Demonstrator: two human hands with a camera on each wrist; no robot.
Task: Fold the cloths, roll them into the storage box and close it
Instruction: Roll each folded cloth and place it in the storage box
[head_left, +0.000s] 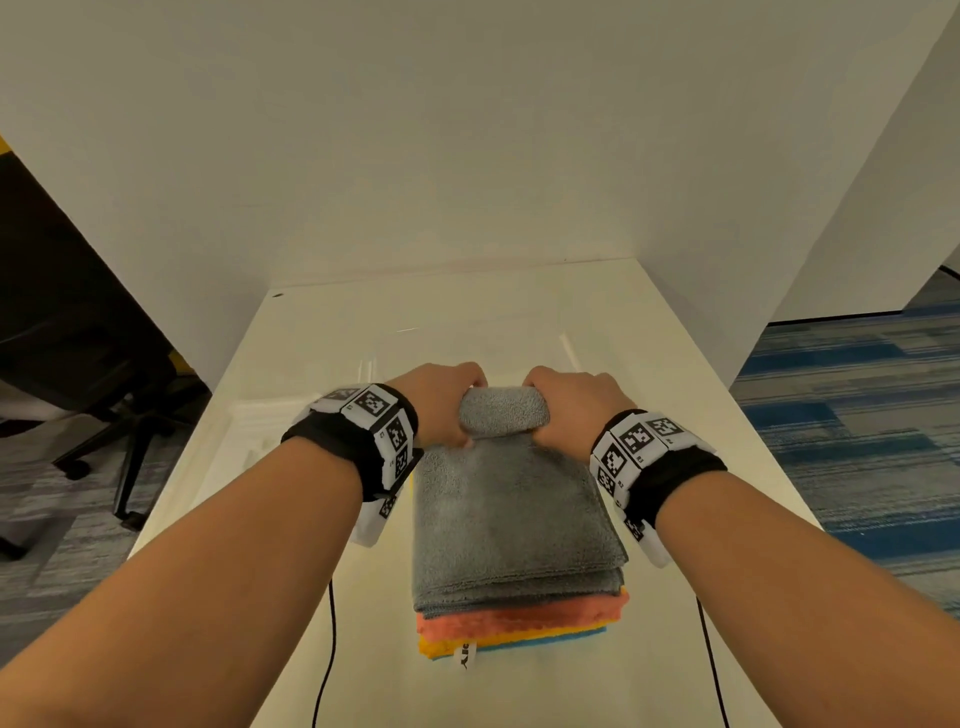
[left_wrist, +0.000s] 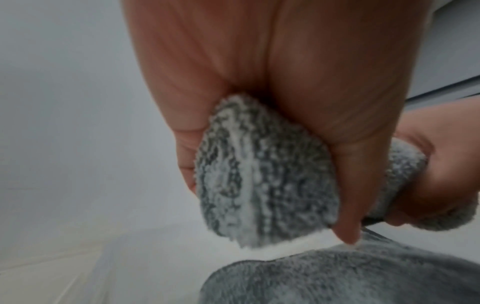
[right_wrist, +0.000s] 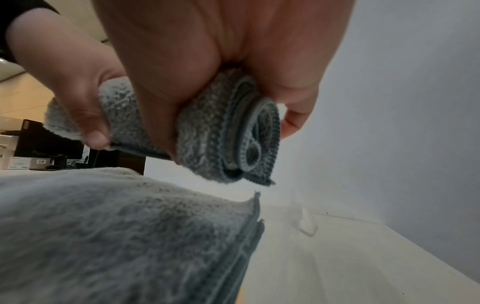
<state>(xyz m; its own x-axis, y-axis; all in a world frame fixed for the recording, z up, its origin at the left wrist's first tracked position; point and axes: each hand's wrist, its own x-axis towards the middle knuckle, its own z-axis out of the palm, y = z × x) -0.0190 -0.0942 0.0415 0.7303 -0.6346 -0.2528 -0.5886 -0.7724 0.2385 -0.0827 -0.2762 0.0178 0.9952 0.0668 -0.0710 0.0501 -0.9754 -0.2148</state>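
— Where is the grey cloth roll (head_left: 504, 412) now?

— We hold it lifted off the table (head_left: 311, 374), just above the far end of the cloth stack (head_left: 511, 519). The right-wrist view shows a gap of light between the roll (right_wrist: 228, 131) and the folded grey cloth (right_wrist: 116, 226) on top of the stack, so the two are apart.

— Why hold it at both ends?

— We judge it keeps the spiral from unwinding; its coiled end shows plainly beside our right palm.

— And our hands?

— Our left hand (head_left: 441, 405) curls round the left end, thumb underneath and fingers over the top. Our right hand (head_left: 571, 410) does the same on the other end. Both wrists are bent downward, forearms reaching forward side by side.

— The rest of the cloths?

— An orange cloth (head_left: 519, 616), a yellow cloth (head_left: 447, 643) and a blue cloth (head_left: 550, 638) lie folded under the grey one. We cannot make out the storage box clearly; something clear and faint lies beyond our hands.
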